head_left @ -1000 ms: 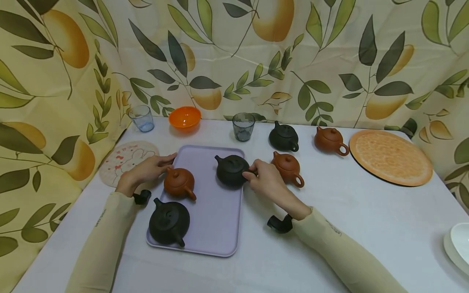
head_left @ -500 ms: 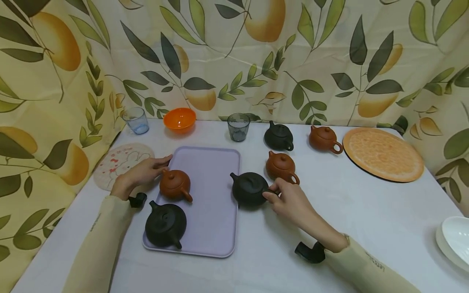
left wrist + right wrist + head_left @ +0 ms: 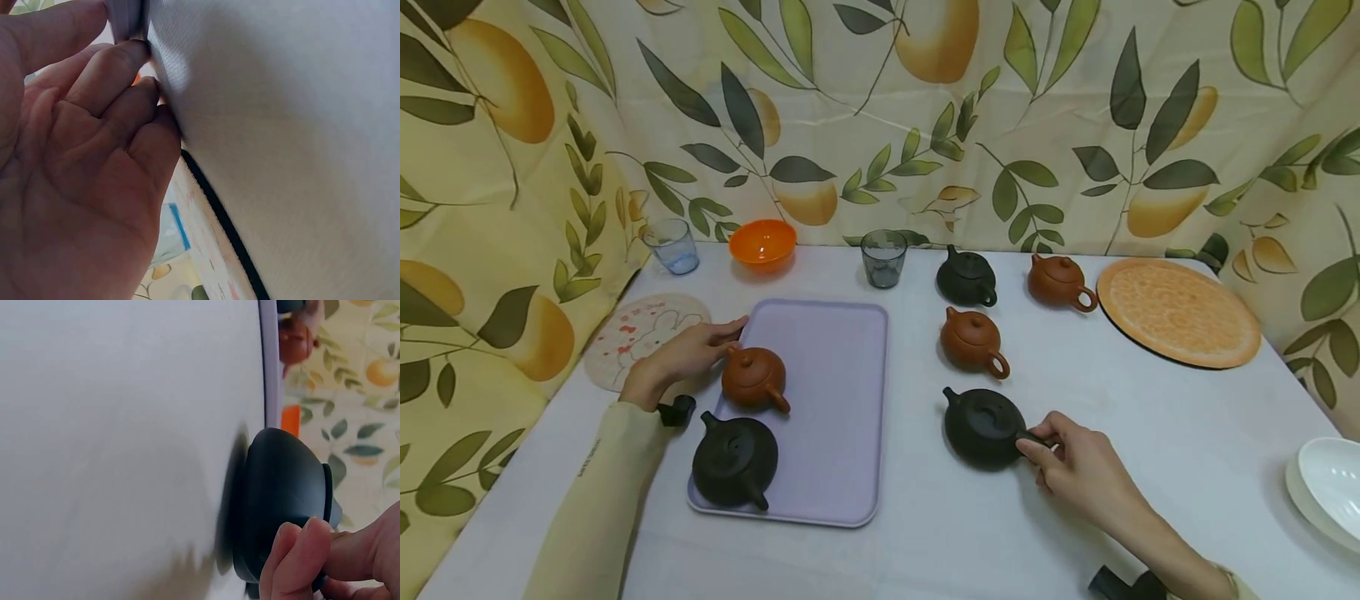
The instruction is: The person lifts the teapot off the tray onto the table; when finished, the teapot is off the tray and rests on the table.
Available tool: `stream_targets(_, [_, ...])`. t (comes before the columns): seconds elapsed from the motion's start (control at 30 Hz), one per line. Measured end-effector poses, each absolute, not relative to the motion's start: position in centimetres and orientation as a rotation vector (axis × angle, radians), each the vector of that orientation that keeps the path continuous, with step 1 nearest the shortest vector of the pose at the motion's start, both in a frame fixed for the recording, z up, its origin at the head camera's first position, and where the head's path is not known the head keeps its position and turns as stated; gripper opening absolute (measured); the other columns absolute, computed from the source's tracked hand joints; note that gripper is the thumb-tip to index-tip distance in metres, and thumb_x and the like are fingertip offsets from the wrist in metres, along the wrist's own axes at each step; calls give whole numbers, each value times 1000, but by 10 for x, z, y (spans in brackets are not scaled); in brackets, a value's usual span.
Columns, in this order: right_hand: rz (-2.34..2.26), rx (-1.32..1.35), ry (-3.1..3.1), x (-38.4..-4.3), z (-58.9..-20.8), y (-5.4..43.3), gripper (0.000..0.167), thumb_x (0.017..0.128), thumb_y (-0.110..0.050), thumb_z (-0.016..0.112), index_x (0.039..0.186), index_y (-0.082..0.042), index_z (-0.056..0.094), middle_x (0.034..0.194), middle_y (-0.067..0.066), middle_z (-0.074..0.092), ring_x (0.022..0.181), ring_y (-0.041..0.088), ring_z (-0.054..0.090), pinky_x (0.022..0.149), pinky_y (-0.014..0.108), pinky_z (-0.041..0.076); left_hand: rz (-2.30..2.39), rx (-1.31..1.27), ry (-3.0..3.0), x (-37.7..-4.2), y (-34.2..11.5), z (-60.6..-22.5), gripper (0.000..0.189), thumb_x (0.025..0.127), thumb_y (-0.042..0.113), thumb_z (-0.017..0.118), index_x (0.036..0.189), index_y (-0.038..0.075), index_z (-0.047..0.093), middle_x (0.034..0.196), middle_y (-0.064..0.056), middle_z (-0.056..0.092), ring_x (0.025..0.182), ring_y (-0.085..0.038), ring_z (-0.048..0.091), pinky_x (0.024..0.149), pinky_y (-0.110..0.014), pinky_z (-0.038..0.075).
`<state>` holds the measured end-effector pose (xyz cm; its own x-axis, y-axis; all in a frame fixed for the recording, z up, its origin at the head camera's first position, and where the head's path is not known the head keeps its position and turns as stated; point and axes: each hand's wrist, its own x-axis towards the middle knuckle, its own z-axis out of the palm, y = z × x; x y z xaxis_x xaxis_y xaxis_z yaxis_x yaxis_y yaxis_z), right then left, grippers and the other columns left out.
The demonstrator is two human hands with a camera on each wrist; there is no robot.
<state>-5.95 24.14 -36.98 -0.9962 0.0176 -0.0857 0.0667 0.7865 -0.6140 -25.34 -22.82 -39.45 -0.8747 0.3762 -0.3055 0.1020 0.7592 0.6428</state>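
Note:
My right hand (image 3: pixel 1082 467) pinches the handle of a black teapot (image 3: pixel 983 428), right of the purple tray (image 3: pixel 820 400). In the right wrist view, the same black teapot (image 3: pixel 281 500) is close over the white cloth, with its shadow beside it. My left hand (image 3: pixel 688 358) holds the tray's left edge; the left wrist view has the fingers of the left hand (image 3: pixel 94 144) bent at the tray rim (image 3: pixel 127 19). On the tray's left side sit a brown teapot (image 3: pixel 752 379) and, nearer me, another black teapot (image 3: pixel 734 461).
Right of the tray stand a brown teapot (image 3: pixel 973 340), a black one (image 3: pixel 966 277) and another brown teapot (image 3: pixel 1060 282). An orange bowl (image 3: pixel 763 246), a blue glass (image 3: pixel 673 247) and a grey glass (image 3: pixel 883 260) line the back. Also around are a pizza-like round mat (image 3: pixel 1176 312), a rabbit mat (image 3: pixel 632 333) and white bowls (image 3: pixel 1330 492).
My right hand has carried the black teapot off the tray, to the right and toward me, over the tablecloth. The left hand stays at the tray's edge.

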Motion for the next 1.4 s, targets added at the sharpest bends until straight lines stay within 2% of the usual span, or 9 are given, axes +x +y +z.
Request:
stream_targets(0.2, [-904,181,2929,-46,-372,271,23,94,-29,65,93,-8,58,55,-3,58,52,7,46,51,22,35,877,348,2536,-252,-230,-393,55,103,23,48,154,13,27,156,-19,29,145,-41,25,115,-62,19])
stream_targets(0.43, [-875,284,2926,-51,-372,304,31,97,-34,60,100,-2,59,61,-2,63,54,9,53,53,23,36,867,334,2536,-254,-229,-394,56,103,24,48,154,14,27,157,-18,27,146,-41,22,115,-62,18])
stream_targets(0.67, [-907,390,2952,-83,-373,328,42,99,-33,54,108,8,54,66,1,64,57,13,57,54,25,37,871,348,2538,-254,-227,-393,55,103,23,48,154,14,28,156,-19,28,145,-42,23,115,-62,18])
stream_targets(0.9, [-898,446,3004,-122,-373,330,39,98,-26,56,109,11,54,69,6,68,56,13,59,52,25,40,890,348,2526,-253,-227,-394,55,103,21,48,153,13,28,157,-17,28,146,-40,23,116,-60,18])
stream_targets(1.1, [-959,517,2982,-138,-372,328,40,98,-22,56,114,14,52,77,15,68,58,14,62,49,24,46,882,369,2543,-256,-228,-396,54,103,20,48,153,12,29,156,-17,31,145,-39,26,116,-59,20])
stream_targets(1.27, [-847,472,2982,-138,-368,331,46,98,-28,55,116,15,50,80,18,67,70,25,62,57,29,43,884,376,2541,-255,-227,-395,53,103,19,47,153,12,29,155,-17,32,145,-39,27,116,-58,21])
stream_targets(1.4, [-644,433,3036,-133,-359,326,57,96,-34,54,120,18,48,102,35,58,84,42,55,60,40,42,889,374,2536,-255,-227,-393,53,103,18,46,153,11,29,156,-16,31,145,-39,26,116,-58,20])
